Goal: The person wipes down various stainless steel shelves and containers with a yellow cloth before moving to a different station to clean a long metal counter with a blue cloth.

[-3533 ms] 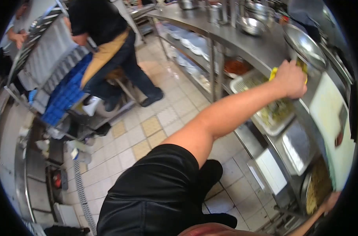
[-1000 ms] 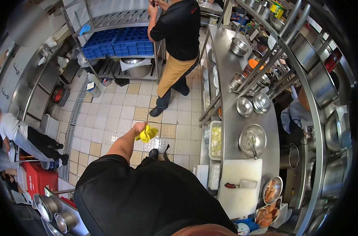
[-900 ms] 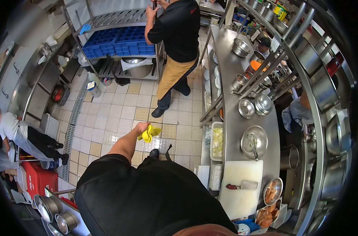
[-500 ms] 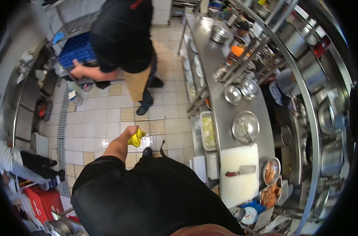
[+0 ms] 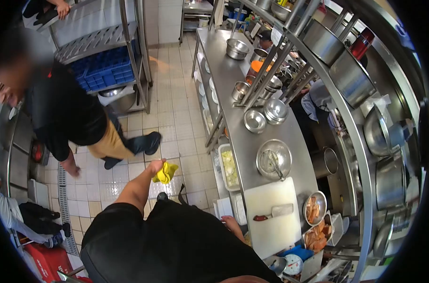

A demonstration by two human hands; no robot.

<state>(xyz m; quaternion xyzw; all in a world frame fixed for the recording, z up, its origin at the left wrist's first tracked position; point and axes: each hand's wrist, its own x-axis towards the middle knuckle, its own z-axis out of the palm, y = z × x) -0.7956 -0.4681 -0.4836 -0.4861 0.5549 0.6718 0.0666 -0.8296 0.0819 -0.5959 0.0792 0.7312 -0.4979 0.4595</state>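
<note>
My left hand (image 5: 156, 166) is closed round a yellow cloth (image 5: 166, 173), held out over the tiled floor. My right hand (image 5: 233, 223) shows low beside the steel counter (image 5: 240, 80), close to the edge of the white cutting board (image 5: 266, 240); how its fingers are set is too small to tell. On that board lies a cleaver (image 5: 273, 212) with a dark red handle. Behind the board stands a steel bowl (image 5: 274, 159) with a utensil in it. A bowl of orange pieces (image 5: 313, 210) sits to the board's right.
A co-worker in black with a tan apron (image 5: 73, 108) stands at the left. Behind is a metal rack with blue crates (image 5: 106, 70). A red box (image 5: 43, 262) and another person's dark-trousered legs (image 5: 40, 219) are at lower left. Pots fill the right shelf (image 5: 353, 78).
The co-worker has moved left, away from the rack, uncovering the crates. My right hand has come into view by the counter. The view has shifted. The yellow cloth stays in my left hand.
</note>
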